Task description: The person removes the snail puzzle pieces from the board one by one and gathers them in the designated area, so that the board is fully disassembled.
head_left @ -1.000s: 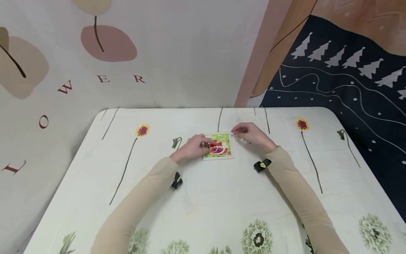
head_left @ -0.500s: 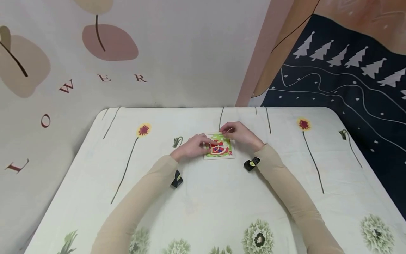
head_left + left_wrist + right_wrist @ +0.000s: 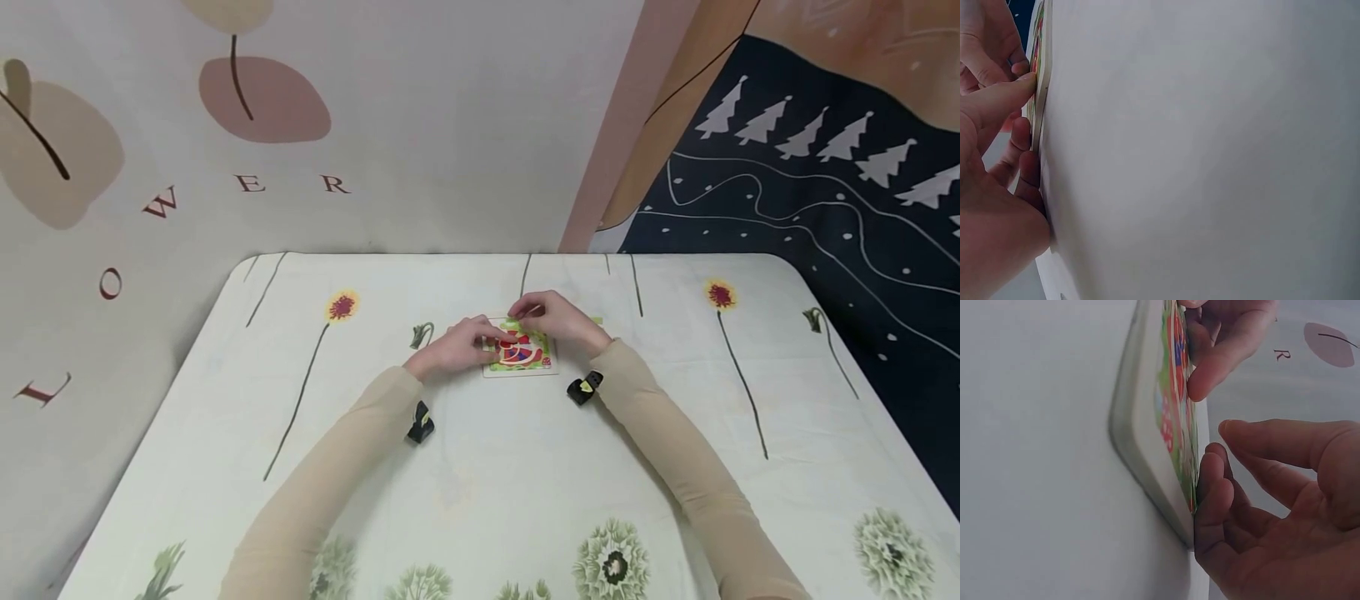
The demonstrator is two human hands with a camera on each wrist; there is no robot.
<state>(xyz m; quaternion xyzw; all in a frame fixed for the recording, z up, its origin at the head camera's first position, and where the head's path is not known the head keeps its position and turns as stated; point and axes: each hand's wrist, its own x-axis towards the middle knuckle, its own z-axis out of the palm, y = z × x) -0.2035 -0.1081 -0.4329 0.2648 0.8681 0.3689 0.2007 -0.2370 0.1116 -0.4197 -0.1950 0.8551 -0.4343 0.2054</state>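
A square puzzle board (image 3: 532, 372) with a pale rim and a red, green and blue picture lies flat. From its left, the left hand (image 3: 456, 346) grips the board; in the left wrist view, its thumb (image 3: 1007, 97) presses on the picture face and other fingers lie at the edge. The right hand (image 3: 557, 318) is over the board's upper right corner. In the right wrist view, that hand's lower fingers (image 3: 1213, 500) are bent beside the board's edge, with its thumb and index tips close together. Whether anything is between those tips cannot be told.
A small green-yellow piece (image 3: 597, 320) shows just right of the right hand. The white tablecloth (image 3: 480, 483) has printed flowers and stems. Behind the table hangs a printed cloth (image 3: 450, 125), with a dark tree-patterned one (image 3: 750, 183) at the right.
The right hand has moved left, from beside the board to over its upper right corner. Its move uncovers the small green-yellow piece. The left hand has stayed on the board.
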